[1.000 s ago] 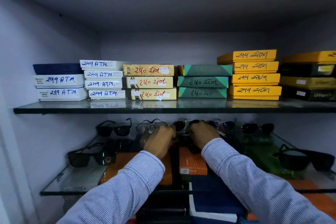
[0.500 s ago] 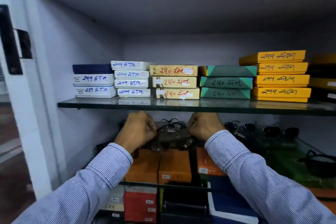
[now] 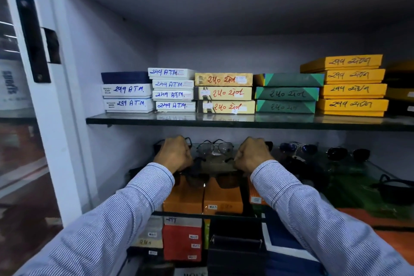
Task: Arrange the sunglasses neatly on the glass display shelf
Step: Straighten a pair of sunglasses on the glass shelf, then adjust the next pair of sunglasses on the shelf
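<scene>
My left hand (image 3: 173,153) and my right hand (image 3: 253,155) each grip one side of a dark pair of sunglasses (image 3: 210,177), held just above the lower glass display shelf (image 3: 385,172). Its brown lenses hang below my fists. Behind it a thin-framed clear pair (image 3: 215,147) stands on the shelf. To the right sit a blue-lensed pair (image 3: 298,148), a dark round pair (image 3: 348,153) and a black wrap pair (image 3: 394,188) at the far right. Another dark pair (image 3: 188,141) is mostly hidden behind my left hand.
The upper glass shelf (image 3: 224,120) carries stacks of white, yellow, green and orange labelled boxes (image 3: 224,93). Orange boxes (image 3: 203,199) and red and blue boxes lie under the display shelf. A white cabinet frame (image 3: 51,96) stands at the left.
The view has swung left and closer. Both hands have lifted the dark pair off the shelf's middle and drawn it toward me, spread wider apart on its sides.
</scene>
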Demonstrator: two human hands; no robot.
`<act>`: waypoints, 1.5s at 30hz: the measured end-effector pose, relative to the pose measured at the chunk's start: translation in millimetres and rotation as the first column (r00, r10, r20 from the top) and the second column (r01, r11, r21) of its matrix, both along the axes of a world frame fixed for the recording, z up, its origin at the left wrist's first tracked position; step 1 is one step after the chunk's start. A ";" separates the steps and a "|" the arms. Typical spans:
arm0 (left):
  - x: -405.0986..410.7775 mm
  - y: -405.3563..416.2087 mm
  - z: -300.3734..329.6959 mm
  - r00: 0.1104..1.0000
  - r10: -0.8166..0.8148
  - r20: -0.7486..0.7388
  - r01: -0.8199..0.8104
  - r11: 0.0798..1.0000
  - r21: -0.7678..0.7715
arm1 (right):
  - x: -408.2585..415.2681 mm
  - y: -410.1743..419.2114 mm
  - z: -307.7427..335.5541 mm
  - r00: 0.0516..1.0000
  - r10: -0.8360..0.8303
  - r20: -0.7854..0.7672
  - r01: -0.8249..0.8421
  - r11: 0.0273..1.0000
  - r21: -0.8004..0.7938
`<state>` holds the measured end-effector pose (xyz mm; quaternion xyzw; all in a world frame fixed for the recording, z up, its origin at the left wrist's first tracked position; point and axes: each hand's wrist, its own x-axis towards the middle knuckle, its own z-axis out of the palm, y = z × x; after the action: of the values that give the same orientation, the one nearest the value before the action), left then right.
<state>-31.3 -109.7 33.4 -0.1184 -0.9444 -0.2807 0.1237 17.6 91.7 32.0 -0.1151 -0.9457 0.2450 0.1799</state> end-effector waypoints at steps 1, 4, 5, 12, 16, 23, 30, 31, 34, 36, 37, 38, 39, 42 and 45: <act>-0.8 -0.1 -1.0 1.000 0.006 0.019 -0.006 1.000 -0.004 | -0.6 -1.2 -2.2 1.000 0.002 0.014 -0.002 1.000 0.007; -3.3 2.1 -4.2 0.999 0.025 0.045 -0.024 1.000 -0.015 | -5.3 -2.6 -9.2 0.999 0.010 0.049 -0.009 1.000 -0.005; -3.7 2.9 -4.8 0.998 0.031 0.047 -0.030 0.999 -0.020 | -7.1 -2.8 -10.9 0.999 0.012 0.045 -0.012 1.000 -0.006; -9.1 6.8 -10.3 0.999 0.043 0.021 -0.040 0.994 -0.106 | -12.9 -1.7 -22.5 0.999 0.015 0.031 -0.017 0.999 0.049; -5.4 10.7 -5.0 0.999 0.042 0.023 -0.039 0.990 -0.137 | -6.5 9.8 -23.8 0.999 0.054 0.004 -0.054 0.998 0.038; 18.7 52.5 -1.2 0.978 -0.153 -0.142 0.146 0.987 -0.061 | 3.4 93.0 -2.7 1.000 -0.026 0.005 0.023 0.935 0.354; 27.7 130.2 1.0 0.955 -0.290 -0.067 0.293 0.955 0.040 | -11.3 129.6 -21.3 0.977 -0.062 0.204 -0.045 0.876 0.480; 28.7 138.9 -0.4 0.950 -0.306 -0.058 0.309 0.950 0.043 | -11.5 131.2 -22.2 0.975 -0.046 0.219 -0.063 0.881 0.468; 29.7 157.4 -7.2 0.939 -0.342 -0.042 0.343 0.939 0.032 | -5.5 132.5 -19.6 0.970 0.035 0.242 -0.144 0.881 0.450; 28.8 163.4 -11.1 0.936 -0.346 -0.058 0.349 0.937 0.034 | 2.3 136.5 -16.0 0.972 0.118 0.204 -0.199 0.876 0.440; 27.5 164.7 -12.5 0.934 -0.350 -0.075 0.352 0.936 0.020 | 6.7 138.4 -13.7 0.970 0.154 0.187 -0.222 0.875 0.430; 26.3 165.5 -13.3 0.932 -0.351 -0.094 0.353 0.936 -0.004 | 10.5 139.8 -10.7 0.968 0.188 0.167 -0.243 0.871 0.427; 25.1 164.7 -14.1 0.933 -0.344 -0.110 0.342 0.939 -0.030 | 14.2 140.2 -8.1 0.964 0.219 0.148 -0.262 0.866 0.426; 25.2 161.5 -12.0 0.930 -0.320 -0.179 0.312 0.947 -0.073 | 23.4 141.6 -3.6 0.952 0.292 0.087 -0.302 0.863 0.406; 26.9 155.1 -7.5 0.897 -0.357 -0.261 0.349 0.934 -0.078 | 28.1 143.1 -3.8 0.954 0.301 -0.020 -0.276 0.899 0.341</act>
<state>-4.4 45.3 26.0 -0.3266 -0.8854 -0.2657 0.1968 45.6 234.8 28.2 0.0674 -0.9729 0.1089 0.1923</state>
